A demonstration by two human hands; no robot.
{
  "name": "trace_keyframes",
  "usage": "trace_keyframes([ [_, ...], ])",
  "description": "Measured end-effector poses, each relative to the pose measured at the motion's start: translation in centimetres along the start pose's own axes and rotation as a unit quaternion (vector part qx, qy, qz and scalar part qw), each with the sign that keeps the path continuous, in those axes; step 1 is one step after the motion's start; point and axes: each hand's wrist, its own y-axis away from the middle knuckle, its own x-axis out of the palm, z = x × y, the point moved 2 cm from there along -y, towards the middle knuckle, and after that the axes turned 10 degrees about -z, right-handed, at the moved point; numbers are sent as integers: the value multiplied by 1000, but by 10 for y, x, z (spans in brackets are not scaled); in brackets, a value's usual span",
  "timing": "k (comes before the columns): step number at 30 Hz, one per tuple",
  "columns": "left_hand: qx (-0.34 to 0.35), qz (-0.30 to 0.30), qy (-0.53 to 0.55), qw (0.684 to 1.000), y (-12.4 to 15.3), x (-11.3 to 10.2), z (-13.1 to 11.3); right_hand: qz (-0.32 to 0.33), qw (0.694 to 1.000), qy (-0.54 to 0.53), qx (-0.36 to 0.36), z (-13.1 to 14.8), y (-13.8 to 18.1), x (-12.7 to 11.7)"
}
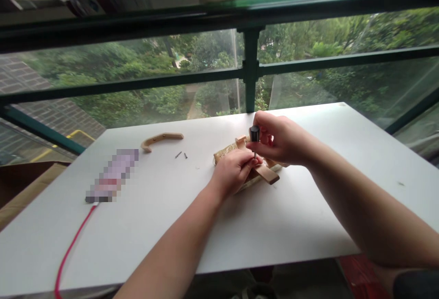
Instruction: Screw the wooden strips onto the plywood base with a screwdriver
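Observation:
My right hand [283,138] is closed around the black handle of a screwdriver [254,133], held upright with its thin shaft pointing down. Beneath its tip lies a light wooden piece [269,175], whose flat end sticks out toward the lower right. My left hand [231,171] is closed on this wooden piece, fingertips close by the screwdriver tip. What the tip meets is hidden by the fingers. Under both hands rests a tan woven-looking object [222,152], partly covered by them.
On the white table [161,226], a curved wooden handle [164,136] with holes lies farther left. Two screws [181,155] lie between it and my hands. A blurred-out flat object [113,175] with a red cable [73,244] sits at left. Green railing [252,70] stands behind.

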Motion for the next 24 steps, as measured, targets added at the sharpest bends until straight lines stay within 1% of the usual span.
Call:
trace_keyframes([
  [2, -3, -1, -4, 1000, 0, 0, 0, 21, 1000, -4, -6, 4, -2, -5],
  [3, -6, -1, -7, 1000, 0, 0, 0, 43, 999, 6, -15, 8, -4, -8],
  [5, -17, -1, -12, 1000, 1, 0, 1, 108, 991, 64, -35, 16, -9, -17],
  [7, -28, -5, -9, 1000, 2, 1, 2, 192, 969, 150, -42, 24, -16, -25],
  [8, -32, -8, -7, 999, 2, 1, 2, 231, 950, 208, -41, 28, -20, -29],
  [11, -30, -14, -5, 999, 3, 3, 3, 273, 925, 264, -31, 42, -33, -34],
  [14, -27, -19, -14, 999, 3, 5, 4, 324, 895, 306, -20, 53, -44, -30],
  [19, -25, -27, -35, 999, 1, 5, 2, 370, 854, 364, 21, 62, -54, -21],
  [24, -28, -32, -55, 998, 1, 3, -5, 368, 842, 388, 73, 59, -54, -23],
])
